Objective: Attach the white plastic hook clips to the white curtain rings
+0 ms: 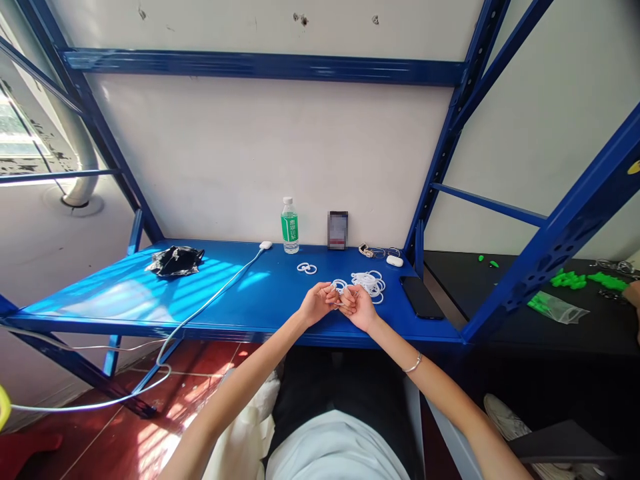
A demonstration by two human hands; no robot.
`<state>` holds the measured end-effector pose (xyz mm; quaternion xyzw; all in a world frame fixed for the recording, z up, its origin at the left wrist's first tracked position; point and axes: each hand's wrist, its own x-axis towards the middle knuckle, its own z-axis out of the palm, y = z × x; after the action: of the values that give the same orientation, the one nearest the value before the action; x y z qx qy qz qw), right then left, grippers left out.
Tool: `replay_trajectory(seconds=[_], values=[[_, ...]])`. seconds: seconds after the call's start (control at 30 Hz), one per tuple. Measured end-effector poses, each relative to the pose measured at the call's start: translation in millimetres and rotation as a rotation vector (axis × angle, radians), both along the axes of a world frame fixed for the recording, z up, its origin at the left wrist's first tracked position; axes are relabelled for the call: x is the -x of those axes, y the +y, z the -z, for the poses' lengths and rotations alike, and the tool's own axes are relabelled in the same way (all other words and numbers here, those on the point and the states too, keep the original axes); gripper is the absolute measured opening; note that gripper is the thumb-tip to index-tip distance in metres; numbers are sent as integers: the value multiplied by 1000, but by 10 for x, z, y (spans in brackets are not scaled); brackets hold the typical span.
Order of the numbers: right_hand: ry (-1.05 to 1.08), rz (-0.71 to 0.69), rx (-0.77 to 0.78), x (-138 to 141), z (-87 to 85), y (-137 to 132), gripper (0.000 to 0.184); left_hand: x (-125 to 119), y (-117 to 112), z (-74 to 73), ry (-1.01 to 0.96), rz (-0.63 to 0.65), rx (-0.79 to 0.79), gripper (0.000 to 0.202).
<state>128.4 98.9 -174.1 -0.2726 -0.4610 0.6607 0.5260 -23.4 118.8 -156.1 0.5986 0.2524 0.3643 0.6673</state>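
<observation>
Working hands: the bare left hand (320, 303) and bare right hand (359, 308), a slim silvery bracelet (413, 363) up the right forearm, met just on the near left side of the loose heap of thin white rings (370, 285).
Fingers: both sets were curled inward, tips brought together and almost meeting; whether they were clamped on anything I could not tell.
Ring at the fingertips: a small white ring (339, 285) showed between the hands, just left of the heap; a second pale edge there was too small to read.
Phone: a flat black phone (423, 298) lay right of the heap.
Heap: many rings lay overlapping on the blue metal tabletop (240, 310), too tangled to count; this looked like the bulk of what was left.
Rings apart: a small cluster of white rings (307, 268) lay left of the heap and farther back, touching one another. If those counted as finished, I judged the work barely begun; nothing confirmed it.
Earbud case: a rounded white case (395, 261) sat beyond the heap, to its right.
Bottle: a clear plastic bottle with a green label (289, 227) stood upright beyond the heap, to its left, and had no visible part in the work.
</observation>
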Motion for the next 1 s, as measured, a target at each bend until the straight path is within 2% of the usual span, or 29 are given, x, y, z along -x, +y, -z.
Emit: replay_trajectory(seconds=[0.07,0.13,0.23,0.3,0.43,0.63,0.9,1.0], values=[[-153,115,-95,-37,-18,-23,38,61,55,-23,73,-9,-136,37],[-405,284,-262,-102,-42,-64,31,176,158,-26,216,-86,-380,31],[-886,529,-580,-196,-69,-137,26,414,380,50,554,-374,-837,33],[-1140,617,-716,-216,-64,-176,23,558,533,147,765,-457,-956,38],[-1399,648,-806,-159,-2,-206,22,679,760,302,1048,-474,-936,44],[-1513,681,-739,-128,56,-207,17,616,935,266,1227,-366,-941,41],[-1438,649,-703,-130,24,-234,20,718,902,256,1186,-432,-976,36],[-1387,670,-723,-139,33,-230,20,734,829,188,1023,-506,-994,34]])
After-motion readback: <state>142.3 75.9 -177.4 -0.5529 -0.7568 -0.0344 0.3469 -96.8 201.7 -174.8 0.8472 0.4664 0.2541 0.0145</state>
